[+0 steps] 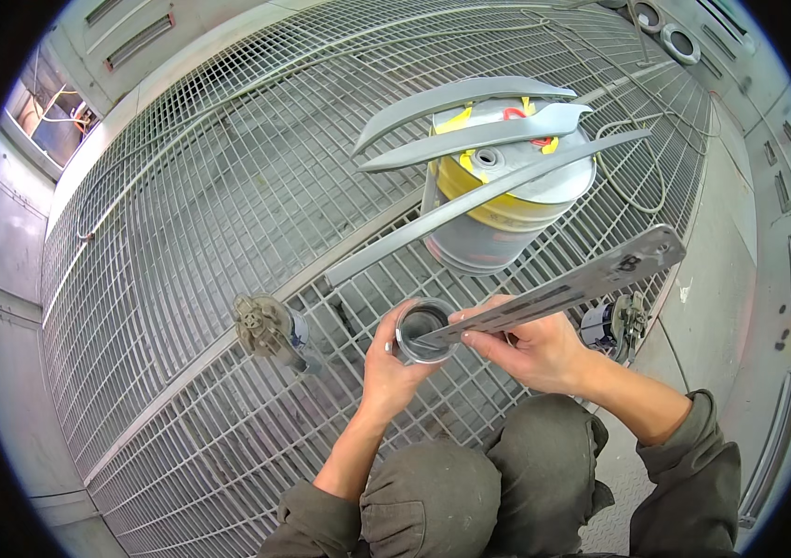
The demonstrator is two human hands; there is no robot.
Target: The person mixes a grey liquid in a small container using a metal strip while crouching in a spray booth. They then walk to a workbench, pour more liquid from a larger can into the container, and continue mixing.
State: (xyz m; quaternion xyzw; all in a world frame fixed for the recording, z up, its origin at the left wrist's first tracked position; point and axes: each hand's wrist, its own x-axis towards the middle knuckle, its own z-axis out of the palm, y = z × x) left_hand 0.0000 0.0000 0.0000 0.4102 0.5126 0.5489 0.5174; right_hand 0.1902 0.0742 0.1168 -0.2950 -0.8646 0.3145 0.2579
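My left hand [388,374] is wrapped round a small round cup [408,352] with dark grey liquid in it. Between the fingers of my right hand [537,352] is a long flat mixing stick [586,281], grey, with slots and holes along it. Its lower end reaches into the cup's mouth, while the wide end slants up to the right. Both hands are in front of my knees, above the floor grating.
A drum [493,223] with yellow smears stands ahead, with several long grey trim strips [475,137] across its top. Paint-spattered tools with cups sit either side, one left [272,333], one right [614,325]. A hose [321,65] crosses the grating [219,205].
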